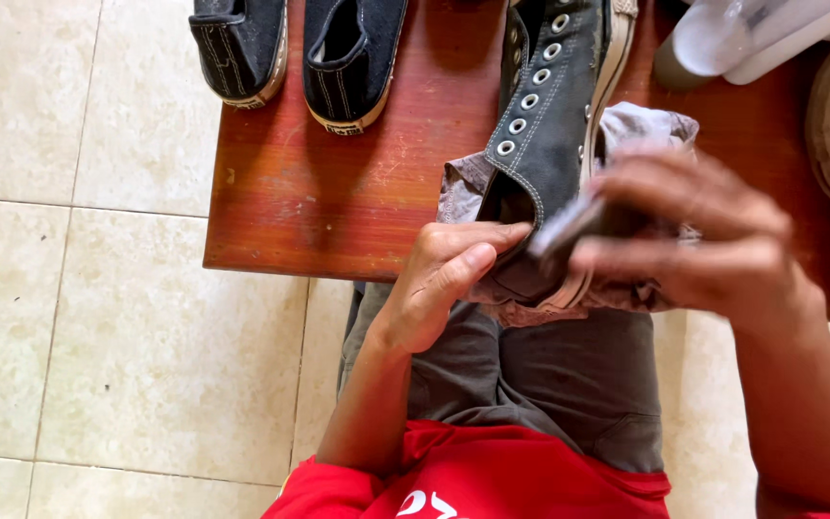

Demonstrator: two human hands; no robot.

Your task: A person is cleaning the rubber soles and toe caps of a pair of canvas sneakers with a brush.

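While your left hand [439, 284] pinched the heel of the laceless grey canvas sneaker [545, 144], your blurred right hand [698, 240] curled its fingers around a small dark object, seemingly mid-scrub; steady bracing was needed next.

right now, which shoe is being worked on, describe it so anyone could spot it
On the reddish wooden table, at the near edge, a dark grey canvas shoe lies on a crumpled cloth, gripped by the left hand. Unlike the two black shoes behind, it shows unlaced silver eyelets.
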